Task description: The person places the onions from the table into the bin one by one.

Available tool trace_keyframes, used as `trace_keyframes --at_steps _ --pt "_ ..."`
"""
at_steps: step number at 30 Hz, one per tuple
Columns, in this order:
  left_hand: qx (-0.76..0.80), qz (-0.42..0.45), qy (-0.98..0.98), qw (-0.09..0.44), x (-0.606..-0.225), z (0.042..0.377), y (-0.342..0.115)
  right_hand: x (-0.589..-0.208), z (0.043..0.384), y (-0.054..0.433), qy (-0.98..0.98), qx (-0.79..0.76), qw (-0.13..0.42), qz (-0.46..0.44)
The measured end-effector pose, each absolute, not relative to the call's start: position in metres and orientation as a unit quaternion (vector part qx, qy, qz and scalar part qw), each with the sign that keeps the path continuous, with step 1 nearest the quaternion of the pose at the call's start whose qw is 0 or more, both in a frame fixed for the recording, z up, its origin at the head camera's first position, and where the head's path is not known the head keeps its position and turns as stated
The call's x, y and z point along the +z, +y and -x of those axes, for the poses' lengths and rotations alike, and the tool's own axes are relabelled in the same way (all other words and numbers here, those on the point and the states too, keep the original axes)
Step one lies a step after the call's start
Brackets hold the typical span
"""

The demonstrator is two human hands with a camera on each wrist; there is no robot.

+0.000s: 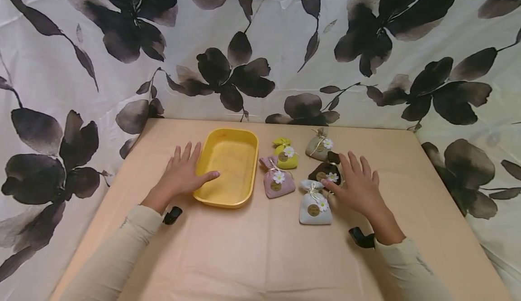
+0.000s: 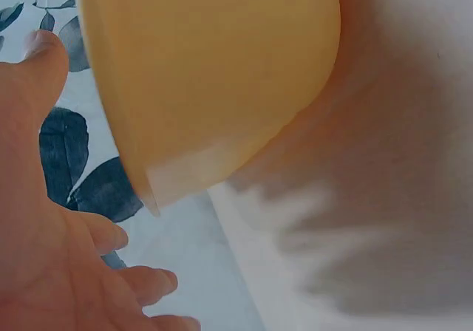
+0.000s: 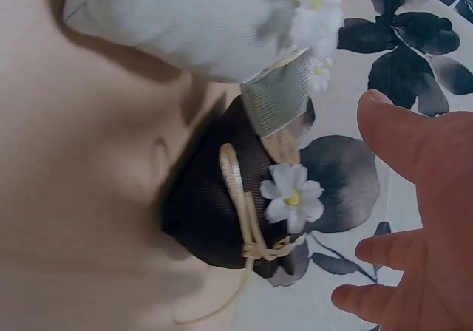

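A yellow tray with nothing in it lies left of the table's middle. Beside its left rim hovers my left hand, fingers spread, thumb over the tray; the left wrist view shows the tray's side apart from the fingers. Right of the tray are several small drawstring pouches with white flowers: pink, yellow-green, beige, dark brown and white. My right hand spreads its fingers above and partly hides the brown pouch. In the right wrist view it holds nothing.
A peach cloth covers the table. Behind and at both sides hangs a white sheet with dark flower prints. A black wrist camera sits on the left wrist and another camera on the right.
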State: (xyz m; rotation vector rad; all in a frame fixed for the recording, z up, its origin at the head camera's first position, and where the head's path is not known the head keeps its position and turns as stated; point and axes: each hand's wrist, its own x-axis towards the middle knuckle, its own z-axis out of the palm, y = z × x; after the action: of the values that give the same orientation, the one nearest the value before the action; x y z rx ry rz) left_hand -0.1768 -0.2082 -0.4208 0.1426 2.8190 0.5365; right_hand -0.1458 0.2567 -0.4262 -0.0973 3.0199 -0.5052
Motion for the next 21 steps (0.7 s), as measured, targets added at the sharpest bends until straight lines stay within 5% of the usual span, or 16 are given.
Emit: trace_keyframes --at_steps 21 --pt "0.388 -0.028 0.897 0.207 -0.418 0.18 -0.219 -0.446 0.155 0.268 0.965 -0.252 0.049 0.063"
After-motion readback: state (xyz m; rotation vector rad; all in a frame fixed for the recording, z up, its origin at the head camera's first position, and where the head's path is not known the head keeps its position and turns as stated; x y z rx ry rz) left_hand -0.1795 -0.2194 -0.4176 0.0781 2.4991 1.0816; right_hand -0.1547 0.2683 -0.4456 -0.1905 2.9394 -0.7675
